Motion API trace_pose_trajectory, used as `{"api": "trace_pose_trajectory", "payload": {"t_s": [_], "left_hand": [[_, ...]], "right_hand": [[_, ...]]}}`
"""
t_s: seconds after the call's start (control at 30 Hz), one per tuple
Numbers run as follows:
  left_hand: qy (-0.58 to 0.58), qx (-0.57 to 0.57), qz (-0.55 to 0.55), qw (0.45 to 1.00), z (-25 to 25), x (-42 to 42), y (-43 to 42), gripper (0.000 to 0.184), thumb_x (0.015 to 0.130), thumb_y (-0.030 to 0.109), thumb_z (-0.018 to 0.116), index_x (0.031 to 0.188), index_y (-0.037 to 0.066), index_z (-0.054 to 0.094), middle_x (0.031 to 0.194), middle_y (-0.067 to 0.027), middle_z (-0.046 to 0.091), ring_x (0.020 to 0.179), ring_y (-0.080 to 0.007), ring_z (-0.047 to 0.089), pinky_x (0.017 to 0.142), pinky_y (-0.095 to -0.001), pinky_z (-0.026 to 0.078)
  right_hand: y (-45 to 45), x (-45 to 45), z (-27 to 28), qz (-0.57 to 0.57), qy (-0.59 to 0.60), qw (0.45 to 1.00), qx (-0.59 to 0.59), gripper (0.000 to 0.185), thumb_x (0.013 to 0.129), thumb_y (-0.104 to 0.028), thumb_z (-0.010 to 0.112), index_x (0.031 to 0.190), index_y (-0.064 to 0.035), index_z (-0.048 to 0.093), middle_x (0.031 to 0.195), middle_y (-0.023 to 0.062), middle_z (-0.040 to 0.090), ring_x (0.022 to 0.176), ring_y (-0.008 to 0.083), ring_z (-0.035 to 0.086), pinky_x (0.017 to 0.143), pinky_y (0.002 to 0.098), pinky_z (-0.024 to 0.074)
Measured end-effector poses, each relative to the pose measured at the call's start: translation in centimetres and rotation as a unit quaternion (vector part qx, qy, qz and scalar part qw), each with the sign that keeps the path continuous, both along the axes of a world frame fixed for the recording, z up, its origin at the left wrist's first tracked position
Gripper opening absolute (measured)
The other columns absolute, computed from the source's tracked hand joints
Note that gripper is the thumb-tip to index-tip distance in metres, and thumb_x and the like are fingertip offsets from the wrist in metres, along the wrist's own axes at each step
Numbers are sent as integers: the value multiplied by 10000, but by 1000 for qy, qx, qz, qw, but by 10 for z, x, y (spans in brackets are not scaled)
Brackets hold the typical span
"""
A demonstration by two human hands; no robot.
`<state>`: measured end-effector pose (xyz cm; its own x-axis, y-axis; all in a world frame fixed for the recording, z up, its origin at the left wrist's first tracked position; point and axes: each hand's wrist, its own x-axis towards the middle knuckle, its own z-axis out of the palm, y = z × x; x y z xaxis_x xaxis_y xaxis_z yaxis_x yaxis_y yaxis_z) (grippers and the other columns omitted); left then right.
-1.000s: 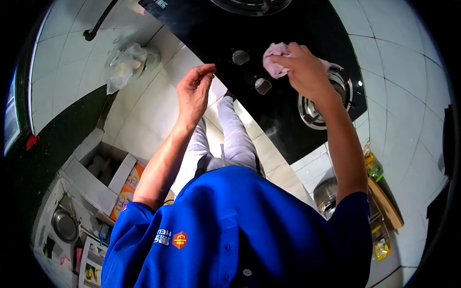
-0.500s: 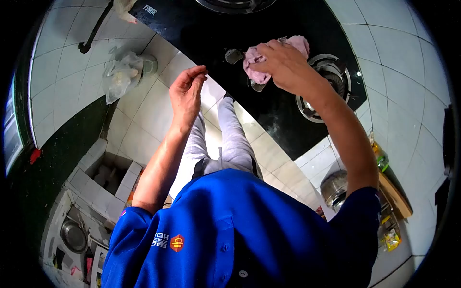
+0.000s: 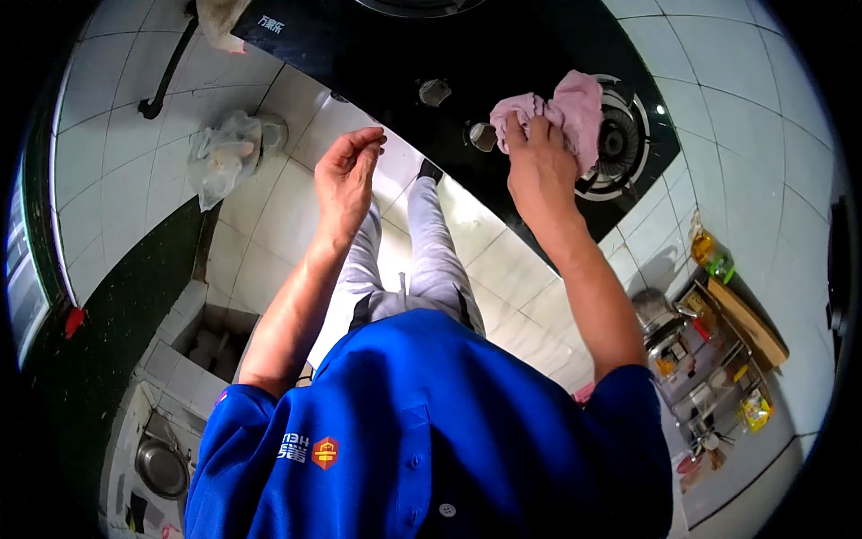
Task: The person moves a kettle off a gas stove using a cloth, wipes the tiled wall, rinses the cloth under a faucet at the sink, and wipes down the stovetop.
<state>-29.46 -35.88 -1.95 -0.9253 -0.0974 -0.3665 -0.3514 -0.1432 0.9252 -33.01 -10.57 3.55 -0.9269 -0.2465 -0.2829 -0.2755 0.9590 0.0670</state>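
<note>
A crumpled pink cloth lies on the black glass stove top, partly over the right burner. My right hand presses on it, fingers bent into its folds, with some of the cloth hidden beneath them. Just left of the cloth are two silver control knobs, the nearer knob and the farther knob. My left hand hovers in front of the stove's edge, its fingers curled and drawn together toward the thumb. Nothing shows in it.
Part of another burner is at the far edge. A clear plastic bag hangs by the tiled wall on the left. To the right stand a metal pot, a wooden board and a rack with packets. A metal pan sits lower left.
My right hand has moved right and nearer my body with the pink cloth, which spreads more over the right burner. Both knobs show more fully. My left hand stays nearly still.
</note>
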Motion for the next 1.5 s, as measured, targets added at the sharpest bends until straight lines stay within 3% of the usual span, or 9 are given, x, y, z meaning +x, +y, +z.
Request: {"api": "trace_pose_trajectory", "payload": {"t_s": [0.33, 0.5, 0.8, 1.03, 1.13, 1.2, 1.33, 1.4, 1.5], "left_hand": [[-25, -8, -44, 999, 3, 15, -27, 199, 958, -2, 547, 1136, -28, 630, 1043, -79, 674, 966, -131, 616, 890, -251, 482], [-6, -44, -32, 999, -6, 23, -36, 152, 921, 18, 603, 1050, -4, 682, 961, -61, 700, 889, -126, 640, 816, -256, 509], [79, -196, -78, 974, 10, 20, -87, 173, 858, -37, 613, 1015, -5, 678, 895, -103, 654, 769, -180, 611, 723, -284, 493], [191, -305, -8, 933, 29, -51, -119, 294, 805, -36, 620, 1089, 36, 645, 1037, -161, 650, 918, -351, 642, 807, -404, 516], [263, -349, 13, 900, 24, -94, -111, 380, 792, -3, 645, 1169, 34, 603, 1167, -171, 608, 1054, -368, 598, 901, -418, 491], [300, -361, -40, 882, 26, -117, -97, 553, 810, 139, 685, 1329, 54, 515, 1384, -222, 472, 1257, -418, 457, 1081, -468, 366], [310, -487, -120, 808, 3, -133, -73, 665, 798, 326, 683, 1373, 63, 477, 1443, -228, 411, 1327, -493, 333, 1126, -553, 256], [283, -545, -130, 779, -6, -138, -78, 696, 762, 355, 736, 1367, 104, 499, 1465, -212, 390, 1338, -494, 331, 1126, -556, 261], [303, -586, -95, 745, -21, -161, -105, 608, 785, 295, 720, 1322, 86, 528, 1435, -223, 411, 1302, -477, 376, 1114, -547, 288]], "right_hand": [[21, 77, 44, -109, 87, 975, -175, 524, 781, -39, 647, 1298, -93, 587, 1036, 147, 558, 1053, 386, 576, 857, 472, 499], [-24, 104, -7, -137, 3, 970, -202, 529, 798, -67, 659, 1317, -75, 556, 1130, 174, 554, 1098, 415, 561, 895, 465, 495], [-200, -39, -48, -37, 92, 963, -251, 460, 843, -101, 627, 1264, 8, 477, 1203, 231, 529, 1171, 397, 519, 987, 446, 449], [-264, -148, -39, -63, 27, 956, -284, 320, 890, -209, 570, 1123, 6, 618, 1129, 276, 609, 1089, 401, 587, 933, 452, 476], [-243, -143, -9, -176, -168, 848, -470, 510, 945, -371, 540, 1246, 39, 577, 1264, 209, 605, 1170, 334, 580, 989, 400, 451], [-228, -126, -15, -273, -274, 562, -731, 519, 998, -372, 474, 1309, 37, 544, 1310, 180, 580, 1203, 274, 558, 1018, 366, 424], [-196, -91, -17, -268, -197, 558, -761, 544, 1016, -367, 464, 1391, 27, 469, 1382, 169, 518, 1237, 232, 518, 1036, 320, 401], [-179, -60, -9, -282, -106, 701, -646, 523, 1020, -335, 481, 1411, 11, 450, 1385, 143, 513, 1263, 223, 500, 1053, 334, 394], [-161, -7, 4, -311, -190, 657, -660, 444, 969, -217, 597, 1326, 38, 525, 1285, 166, 598, 1157, 222, 588, 986, 326, 464]]}}
